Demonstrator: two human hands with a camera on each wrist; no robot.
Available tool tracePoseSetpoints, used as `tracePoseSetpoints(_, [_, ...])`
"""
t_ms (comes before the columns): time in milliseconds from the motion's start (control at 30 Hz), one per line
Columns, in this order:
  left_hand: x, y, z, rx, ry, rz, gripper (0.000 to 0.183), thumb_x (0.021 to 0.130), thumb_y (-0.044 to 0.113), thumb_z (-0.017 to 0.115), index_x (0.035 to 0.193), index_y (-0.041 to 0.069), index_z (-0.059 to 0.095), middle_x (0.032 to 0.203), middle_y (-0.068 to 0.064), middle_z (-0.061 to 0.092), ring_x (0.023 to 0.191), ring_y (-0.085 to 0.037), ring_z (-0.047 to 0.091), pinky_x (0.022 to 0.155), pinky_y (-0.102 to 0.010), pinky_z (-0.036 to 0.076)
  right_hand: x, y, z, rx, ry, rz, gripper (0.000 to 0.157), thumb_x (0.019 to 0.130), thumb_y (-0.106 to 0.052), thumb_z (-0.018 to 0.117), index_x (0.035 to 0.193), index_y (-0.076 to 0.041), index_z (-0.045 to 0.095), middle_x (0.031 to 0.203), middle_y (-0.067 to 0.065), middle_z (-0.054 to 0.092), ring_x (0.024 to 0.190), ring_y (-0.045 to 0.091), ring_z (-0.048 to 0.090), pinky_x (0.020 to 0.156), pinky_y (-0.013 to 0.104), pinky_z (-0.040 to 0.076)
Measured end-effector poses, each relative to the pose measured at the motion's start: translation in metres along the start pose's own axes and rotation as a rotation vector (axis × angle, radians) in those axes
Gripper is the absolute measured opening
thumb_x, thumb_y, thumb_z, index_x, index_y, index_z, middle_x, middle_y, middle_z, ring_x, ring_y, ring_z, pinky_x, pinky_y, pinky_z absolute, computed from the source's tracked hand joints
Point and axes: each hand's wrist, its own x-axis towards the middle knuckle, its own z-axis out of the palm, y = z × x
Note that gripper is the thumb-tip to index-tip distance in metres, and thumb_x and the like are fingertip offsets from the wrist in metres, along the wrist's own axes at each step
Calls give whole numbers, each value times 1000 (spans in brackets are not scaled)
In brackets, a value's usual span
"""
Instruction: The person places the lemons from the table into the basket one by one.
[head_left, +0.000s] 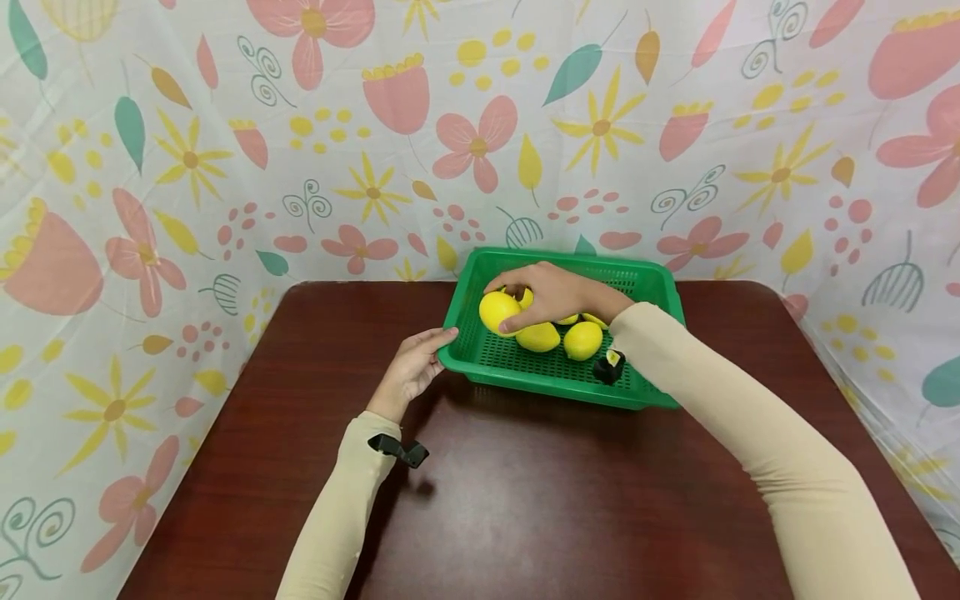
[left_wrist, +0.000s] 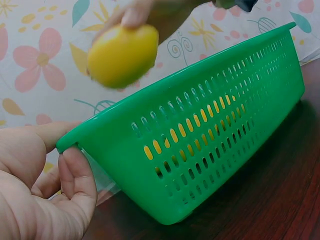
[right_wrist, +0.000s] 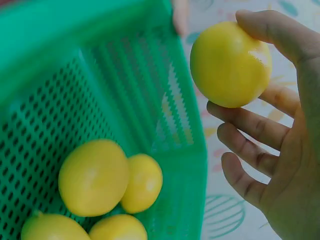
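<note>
A yellow lemon (right_wrist: 231,65) is pinched between the thumb and fingers of my right hand (head_left: 551,293), held up over the left part of a green plastic basket (head_left: 555,385). In the left wrist view the same lemon (left_wrist: 122,56) shows above the basket's rim, slightly blurred. My left hand (head_left: 417,367) grips the basket's left end, thumb over the rim (left_wrist: 75,131) and fingers curled beneath it. Several more lemons (right_wrist: 94,177) lie on the basket's perforated floor, partly covered by my right hand and forearm in the head view.
The basket stands near the back edge of a dark red-brown table (head_left: 525,500). Behind it hangs a white curtain (head_left: 480,83) with flowers and leaves printed on it. A black strap (head_left: 397,450) sits on the left sleeve, and a small black device (head_left: 609,367) at the right wrist.
</note>
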Motion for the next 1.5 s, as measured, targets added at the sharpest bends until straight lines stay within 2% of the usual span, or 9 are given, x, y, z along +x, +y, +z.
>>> tracePoseSetpoints(300, [1, 0, -2, 1, 4, 2, 44, 90, 19, 70, 121, -8, 55, 83, -3, 63, 68, -8, 59, 64, -20, 51, 30, 36, 19, -22, -16, 142, 77, 73, -66, 70, 136, -25, 53, 123, 5, 61, 113, 24, 54, 90, 44, 48])
tracePoseSetpoints(500, [2, -1, -2, 0, -6, 4, 49, 90, 19, 69, 125, -10, 52, 93, -7, 66, 77, -11, 63, 68, -22, 52, 41, 54, 33, -39, -38, 157, 77, 73, -62, 73, 136, -22, 53, 124, 8, 61, 112, 23, 56, 90, 44, 49])
tracePoseSetpoints(633, [2, -1, -2, -6, -8, 2, 38, 90, 18, 69, 118, -5, 57, 90, -6, 66, 76, -10, 63, 68, -22, 52, 44, 59, 40, -60, -49, 141, 77, 73, -61, 73, 135, -21, 54, 119, 6, 63, 105, 20, 58, 88, 40, 50])
tracePoseSetpoints(733, [1, 0, -2, 0, -6, -2, 37, 90, 19, 69, 117, -4, 58, 92, -6, 66, 76, -11, 62, 68, -22, 52, 47, 59, 44, -66, -52, 126, 76, 73, -59, 74, 134, -19, 55, 113, 4, 65, 98, 17, 60, 83, 37, 51])
tracePoseSetpoints(867, [1, 1, -3, 5, -4, -7, 50, 90, 21, 69, 126, -8, 52, 97, -8, 65, 80, -12, 62, 69, -21, 52, 52, 60, 50, -98, -73, 115, 75, 74, -59, 74, 134, -18, 55, 106, 3, 68, 90, 14, 62, 79, 35, 52])
tracePoseSetpoints(967, [1, 0, -3, 4, -3, -10, 46, 90, 21, 70, 123, -7, 55, 95, -7, 65, 77, -11, 61, 68, -21, 52, 55, 61, 54, -141, -87, 126, 76, 73, -62, 72, 134, -20, 55, 103, 0, 68, 87, 12, 62, 78, 34, 52])
tracePoseSetpoints(1200, [3, 0, -2, 14, 0, -1, 41, 90, 20, 70, 119, -6, 58, 101, -12, 65, 84, -16, 62, 70, -22, 53, 57, 59, 59, -202, -110, 132, 74, 74, -59, 73, 134, -18, 55, 70, -4, 66, 64, 13, 56, 65, 31, 48])
tracePoseSetpoints(1267, [3, 0, -3, 12, 1, -2, 44, 89, 19, 70, 122, -7, 56, 103, -13, 65, 87, -17, 62, 70, -22, 53, 56, 57, 59, -211, -103, 134, 74, 74, -59, 73, 134, -18, 56, 74, -4, 66, 67, 14, 56, 66, 31, 48])
tracePoseSetpoints(1500, [2, 0, -2, 11, -2, 8, 37, 89, 20, 70, 116, -4, 59, 95, -8, 66, 79, -12, 62, 68, -22, 52, 48, 53, 50, -215, -18, 174, 70, 76, -65, 68, 130, -21, 59, 114, 2, 65, 106, 22, 53, 85, 40, 48])
